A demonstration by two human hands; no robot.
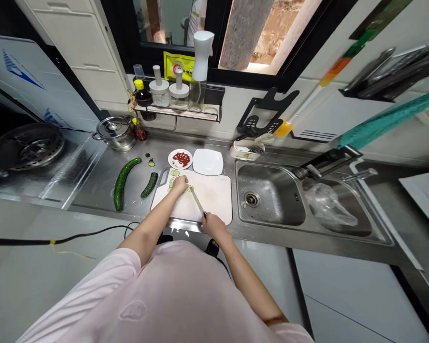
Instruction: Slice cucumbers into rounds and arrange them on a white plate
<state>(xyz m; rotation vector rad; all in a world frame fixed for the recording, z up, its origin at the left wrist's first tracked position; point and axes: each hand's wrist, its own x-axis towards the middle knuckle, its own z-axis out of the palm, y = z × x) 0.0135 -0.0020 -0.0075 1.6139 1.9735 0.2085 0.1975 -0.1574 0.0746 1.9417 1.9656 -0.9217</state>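
Note:
My right hand is wrapped round the black handle of a knife, whose blade points up and left over the white cutting board. A pale green cucumber slice lies at the blade's tip. My left hand is closed, with fingers bent, over the board just left of that slice; what its fingers hold, if anything, is hidden. More cucumber slices lie at the board's upper left, beside and partly behind my left hand. A shorter piece of cucumber and a long curved cucumber rest on the steel counter to the left.
Behind the board stand a plate of chopped red pieces and a white square plate. A lidded pot and a wok are at the left. The sink adjoins the board's right side. A shelf holds jars and bottles.

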